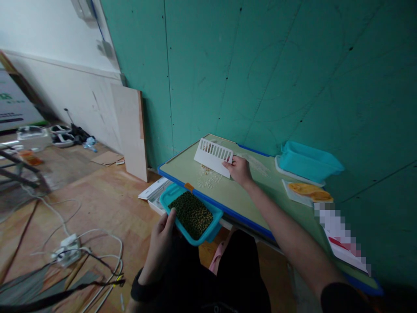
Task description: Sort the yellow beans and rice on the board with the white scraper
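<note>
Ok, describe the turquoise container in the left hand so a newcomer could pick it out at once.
Find the green wall, then the blue-edged table in front of it. By the table's near edge, the left hand holds the turquoise container. Unlike the turquoise tub farther right, it is hand-held, with green and tan beans showing.

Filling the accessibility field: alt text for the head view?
A person's right hand holds a slotted white panel beside pale grains on a blue-edged table, while the left hand holds a turquoise container of green and tan beans by the table's near edge. A green wall rises behind.
</note>
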A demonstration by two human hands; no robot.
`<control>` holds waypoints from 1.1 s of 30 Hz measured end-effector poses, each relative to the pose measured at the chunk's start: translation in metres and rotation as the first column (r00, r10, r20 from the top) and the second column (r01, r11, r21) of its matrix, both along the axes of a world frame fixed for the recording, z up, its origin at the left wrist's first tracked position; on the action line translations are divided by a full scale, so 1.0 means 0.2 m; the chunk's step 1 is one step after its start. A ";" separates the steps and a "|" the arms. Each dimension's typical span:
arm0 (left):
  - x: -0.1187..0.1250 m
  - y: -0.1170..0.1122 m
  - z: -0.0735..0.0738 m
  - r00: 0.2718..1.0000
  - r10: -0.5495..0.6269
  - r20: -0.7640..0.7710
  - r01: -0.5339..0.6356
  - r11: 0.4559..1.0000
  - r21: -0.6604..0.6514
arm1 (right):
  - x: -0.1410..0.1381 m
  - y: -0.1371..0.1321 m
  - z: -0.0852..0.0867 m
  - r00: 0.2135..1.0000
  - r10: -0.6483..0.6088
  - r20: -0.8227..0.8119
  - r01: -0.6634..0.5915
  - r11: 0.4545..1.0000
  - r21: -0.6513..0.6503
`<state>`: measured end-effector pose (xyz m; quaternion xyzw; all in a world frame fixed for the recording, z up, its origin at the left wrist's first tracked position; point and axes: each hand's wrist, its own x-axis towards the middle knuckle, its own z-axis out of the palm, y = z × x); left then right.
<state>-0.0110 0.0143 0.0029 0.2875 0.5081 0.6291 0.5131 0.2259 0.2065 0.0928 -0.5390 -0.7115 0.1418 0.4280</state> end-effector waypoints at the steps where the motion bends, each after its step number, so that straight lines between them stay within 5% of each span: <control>1: 0.00 0.00 0.00 1.000 0.003 0.010 -0.003 1.000 0.003 | 0.00 0.00 0.00 1.000 0.010 0.000 -0.010 1.000 0.000; 11: 0.01 -0.02 0.04 0.993 0.007 0.120 -0.004 1.000 -0.029 | -0.03 0.00 -0.03 0.992 0.093 -0.081 -0.095 0.995 -0.015; 33: 0.00 -0.02 0.00 0.994 -0.001 0.108 0.003 1.000 -0.016 | -0.10 -0.06 -0.03 0.934 0.221 -0.282 -0.263 0.957 -0.123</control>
